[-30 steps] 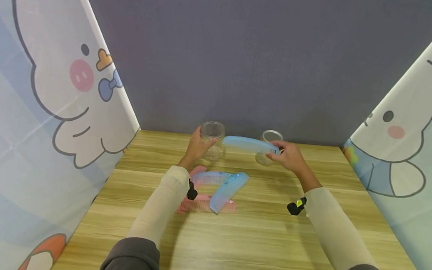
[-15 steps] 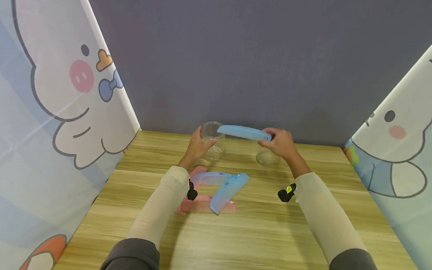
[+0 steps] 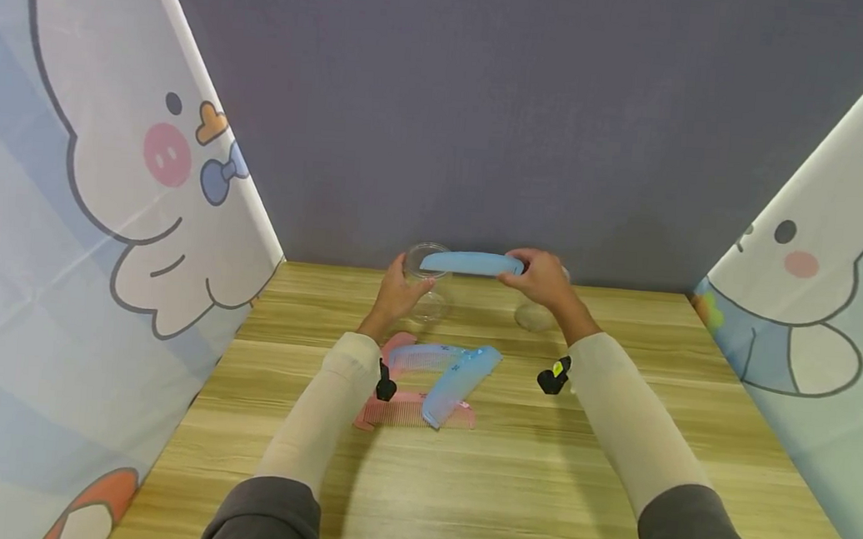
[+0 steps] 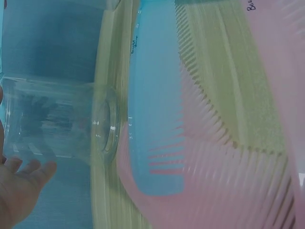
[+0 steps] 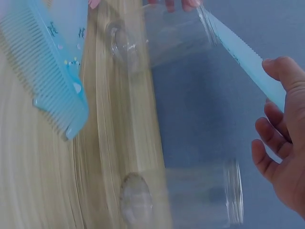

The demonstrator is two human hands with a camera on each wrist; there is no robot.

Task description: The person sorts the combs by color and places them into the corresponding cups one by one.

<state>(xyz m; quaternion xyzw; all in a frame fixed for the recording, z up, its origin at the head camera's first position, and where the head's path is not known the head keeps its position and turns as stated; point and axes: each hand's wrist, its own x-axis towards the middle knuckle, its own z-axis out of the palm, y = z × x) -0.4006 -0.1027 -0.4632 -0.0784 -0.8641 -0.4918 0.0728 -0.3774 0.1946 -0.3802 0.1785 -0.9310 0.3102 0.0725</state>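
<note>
My left hand grips the side of a clear jar standing at the table's back edge, thumb in front. In the right hand a blue comb is pinched by one end, level, its far end over that jar's mouth. The right wrist view shows thumb and fingers on the comb. A second clear jar stands to the right, partly hidden behind the right hand. Nearer lie two blue combs, one slanting and one behind it, overlapping pink combs.
The wood-grain table runs back to a dark grey wall. Cartoon-printed panels rise on the left and right. The loose combs lie close to the left forearm, which partly covers them.
The right hand has carried the blue comb up and leftward, from in front of the right jar to above the left jar's mouth. The left hand and the lying combs stay put.
</note>
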